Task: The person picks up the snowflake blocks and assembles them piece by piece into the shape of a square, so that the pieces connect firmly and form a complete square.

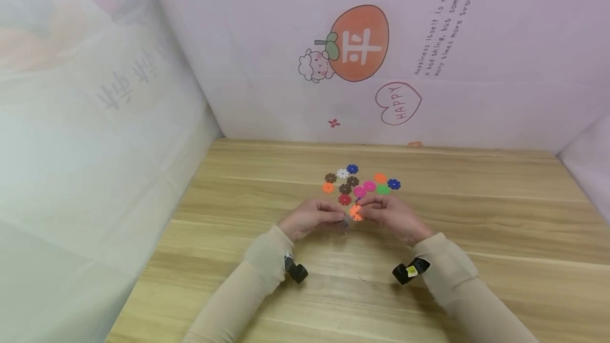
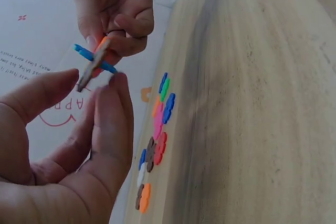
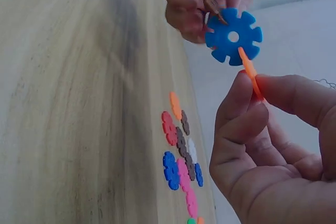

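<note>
Three notched plastic building discs are joined together between the hands. The blue disc (image 3: 233, 36) has the brown disc (image 3: 209, 2) slotted into one side and the orange disc (image 3: 251, 72) into another. My right hand (image 1: 393, 218) pinches the orange disc between thumb and fingers. My left hand (image 1: 310, 218) has its curled thumb and fingers around the brown disc (image 2: 93, 67), with a fingertip right at the blue disc's edge. The joined discs are held above the table, and the right fingers partly cover the orange one.
Beyond the hands, several loose discs lie flat on the wooden table (image 1: 267, 173), among them a red disc (image 1: 345, 200), a green disc (image 1: 383, 189), a white disc (image 1: 342, 173) and a pink disc (image 1: 369, 186). A printed cloth (image 1: 267, 68) hangs behind the table.
</note>
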Tool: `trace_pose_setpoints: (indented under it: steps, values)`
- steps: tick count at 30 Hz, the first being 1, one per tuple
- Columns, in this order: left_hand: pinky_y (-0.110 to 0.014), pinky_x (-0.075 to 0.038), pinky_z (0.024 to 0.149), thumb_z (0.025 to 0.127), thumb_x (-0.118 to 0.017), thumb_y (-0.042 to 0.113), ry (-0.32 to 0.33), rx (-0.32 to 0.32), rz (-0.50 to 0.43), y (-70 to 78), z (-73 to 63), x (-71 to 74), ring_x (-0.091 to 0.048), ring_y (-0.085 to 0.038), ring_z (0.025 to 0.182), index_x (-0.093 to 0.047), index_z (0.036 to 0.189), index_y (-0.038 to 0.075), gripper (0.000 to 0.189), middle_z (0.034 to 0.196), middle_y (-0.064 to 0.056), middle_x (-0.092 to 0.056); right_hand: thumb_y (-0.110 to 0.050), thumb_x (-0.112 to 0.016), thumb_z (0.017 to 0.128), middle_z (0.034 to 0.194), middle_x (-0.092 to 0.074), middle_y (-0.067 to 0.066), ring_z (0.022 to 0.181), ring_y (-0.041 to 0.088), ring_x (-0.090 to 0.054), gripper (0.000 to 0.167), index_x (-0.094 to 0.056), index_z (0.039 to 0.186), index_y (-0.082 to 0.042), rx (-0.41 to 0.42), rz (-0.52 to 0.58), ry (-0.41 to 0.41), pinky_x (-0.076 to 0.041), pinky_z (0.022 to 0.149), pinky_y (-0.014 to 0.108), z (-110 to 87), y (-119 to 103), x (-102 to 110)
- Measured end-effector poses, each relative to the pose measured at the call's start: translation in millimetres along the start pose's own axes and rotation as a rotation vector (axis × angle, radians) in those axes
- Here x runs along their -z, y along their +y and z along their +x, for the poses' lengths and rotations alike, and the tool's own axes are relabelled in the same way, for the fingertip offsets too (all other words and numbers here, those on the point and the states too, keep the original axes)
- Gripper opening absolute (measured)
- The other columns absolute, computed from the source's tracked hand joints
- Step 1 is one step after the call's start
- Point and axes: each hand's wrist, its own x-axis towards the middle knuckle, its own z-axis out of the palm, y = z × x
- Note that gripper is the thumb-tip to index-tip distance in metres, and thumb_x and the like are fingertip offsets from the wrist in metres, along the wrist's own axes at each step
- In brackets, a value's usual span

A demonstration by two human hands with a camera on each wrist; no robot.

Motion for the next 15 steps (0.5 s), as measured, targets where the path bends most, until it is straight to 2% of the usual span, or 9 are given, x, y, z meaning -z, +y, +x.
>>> trace_pose_setpoints:
  steps: [4, 8, 12, 15]
  values:
    - [-0.035, -0.053, 0.1, 0.092, -0.069, 0.014, 0.004, -0.026, 0.038, -2.2, 1.4, -0.7, -0.067, -0.018, 0.106, -0.071, 0.115, 0.006, 0.024, 0.113, -0.007, -0.073, -0.024, -0.067, 0.095, 0.11, -0.07, 0.007, 0.104, 0.02, -0.064, 0.029, -0.064, 0.117, -0.006, 0.02, -0.096, 0.001, -0.052, 0.094, 0.039, 4.2, 0.7, -4.2]
    - [-0.035, -0.054, 0.098, 0.091, -0.071, 0.014, 0.029, -0.036, 0.033, -3.3, 3.6, -2.6, -0.068, -0.018, 0.103, -0.072, 0.113, 0.006, 0.024, 0.111, -0.007, -0.074, -0.029, -0.069, 0.093, 0.112, -0.068, 0.004, 0.106, 0.021, -0.062, 0.024, -0.07, 0.112, -0.014, 0.05, -0.189, 0.011, -0.052, 0.092, 0.037, 7.7, -1.6, -10.8]
    - [-0.033, -0.055, 0.096, 0.089, -0.073, 0.013, 0.069, -0.027, 0.026, -4.4, 5.4, -4.4, -0.069, -0.017, 0.099, -0.072, 0.112, 0.006, 0.024, 0.109, -0.007, -0.074, -0.032, -0.07, 0.092, 0.111, -0.069, 0.004, 0.104, 0.02, -0.061, 0.025, -0.071, 0.111, -0.014, 0.065, -0.206, 0.013, -0.053, 0.088, 0.033, 10.4, -3.9, -16.6]
    - [-0.034, -0.055, 0.095, 0.088, -0.073, 0.01, 0.095, -0.023, 0.022, -5.3, 5.7, -4.5, -0.07, -0.017, 0.098, -0.072, 0.112, 0.005, 0.024, 0.108, -0.007, -0.073, -0.032, -0.07, 0.092, 0.112, -0.069, 0.006, 0.103, 0.02, -0.062, 0.029, -0.07, 0.113, -0.011, 0.065, -0.173, 0.007, -0.054, 0.088, 0.033, 11.7, -4.0, -18.7]
